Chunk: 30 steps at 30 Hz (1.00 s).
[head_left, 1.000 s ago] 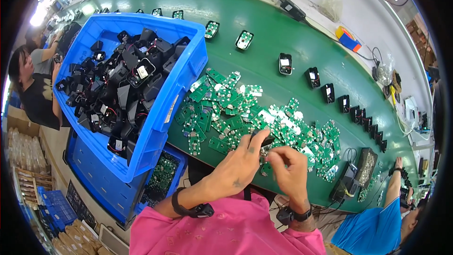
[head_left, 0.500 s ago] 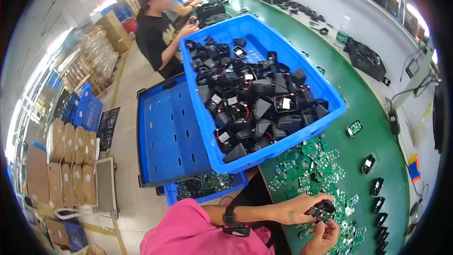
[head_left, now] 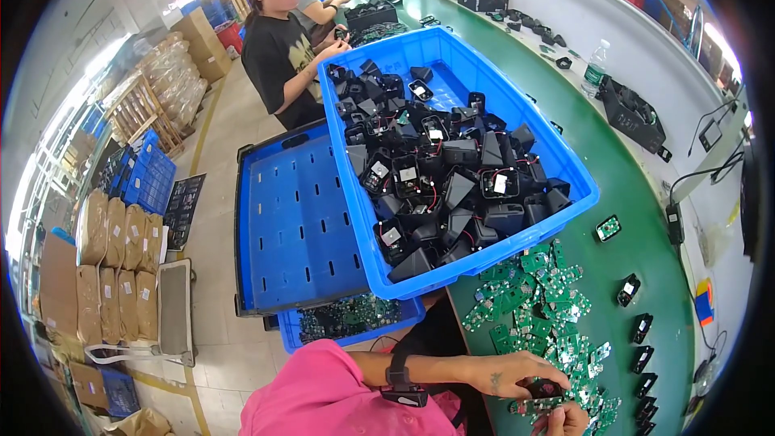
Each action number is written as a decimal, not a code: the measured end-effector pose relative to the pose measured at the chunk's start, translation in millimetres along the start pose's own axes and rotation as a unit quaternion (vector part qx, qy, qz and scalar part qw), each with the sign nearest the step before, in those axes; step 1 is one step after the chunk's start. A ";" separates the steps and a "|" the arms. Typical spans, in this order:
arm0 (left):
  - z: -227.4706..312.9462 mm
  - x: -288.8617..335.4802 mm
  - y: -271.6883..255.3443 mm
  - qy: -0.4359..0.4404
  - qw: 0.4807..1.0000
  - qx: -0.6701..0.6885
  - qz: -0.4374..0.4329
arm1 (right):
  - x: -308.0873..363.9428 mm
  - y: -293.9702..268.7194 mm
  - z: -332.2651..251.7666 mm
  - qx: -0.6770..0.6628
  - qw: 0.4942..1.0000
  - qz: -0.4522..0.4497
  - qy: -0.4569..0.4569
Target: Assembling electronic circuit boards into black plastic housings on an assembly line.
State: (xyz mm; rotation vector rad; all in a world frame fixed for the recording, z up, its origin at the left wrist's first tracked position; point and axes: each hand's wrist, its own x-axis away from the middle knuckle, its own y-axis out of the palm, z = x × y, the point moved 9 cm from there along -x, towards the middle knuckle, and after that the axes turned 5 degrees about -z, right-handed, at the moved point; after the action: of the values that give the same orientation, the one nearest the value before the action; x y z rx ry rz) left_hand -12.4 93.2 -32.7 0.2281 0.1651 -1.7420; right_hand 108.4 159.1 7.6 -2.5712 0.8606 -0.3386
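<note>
At the lower right, above a heap of green circuit boards (head_left: 537, 299), my left hand (head_left: 513, 373) is closed around a small black plastic housing (head_left: 546, 388). Its fingers curl over the top of the housing. My right hand (head_left: 568, 420) comes in from the bottom edge, its fingertips pinching a small green circuit board (head_left: 529, 407) against the housing's near side. Whether the board sits inside the housing cannot be made out. Part of the right hand is cut off by the frame's dark rim.
A blue crate (head_left: 476, 262) full of black housings with red wires stands ahead. Several housings line the right of the green bench (head_left: 593, 274). A blue pallet-like tray (head_left: 299, 218) and a lower bin of boards (head_left: 339, 319) lie left. Co-workers (head_left: 278, 56) stand far left.
Both hands have moved slightly down and toward me, with the housing and board still in them. The nearer co-worker's head has turned. The whole view has shifted a little.
</note>
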 end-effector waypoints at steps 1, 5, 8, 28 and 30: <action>-0.5 -0.2 2.1 -0.020 1.000 0.007 -0.013 | -0.9 0.8 -2.2 0.014 0.999 -0.018 -0.028; -5.0 -4.2 -2.6 0.058 0.990 -0.072 0.111 | -0.4 3.3 0.7 0.187 0.973 0.136 -0.019; -7.4 -2.1 -10.1 0.049 0.981 -0.086 0.165 | 6.0 14.8 7.0 0.021 0.986 0.164 0.029; -10.0 8.0 -11.1 -0.006 0.964 -0.121 0.238 | 2.5 33.0 0.9 0.060 0.996 0.064 0.035; -8.9 12.7 -17.4 -0.029 0.955 -0.153 0.253 | -4.5 34.6 -5.6 0.074 0.995 0.065 0.012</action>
State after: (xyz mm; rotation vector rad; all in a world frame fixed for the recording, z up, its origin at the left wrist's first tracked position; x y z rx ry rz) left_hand -31.2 86.3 -44.8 -0.0125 0.3033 -1.1912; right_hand 85.0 135.1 -3.4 -2.3661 0.9690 -0.3815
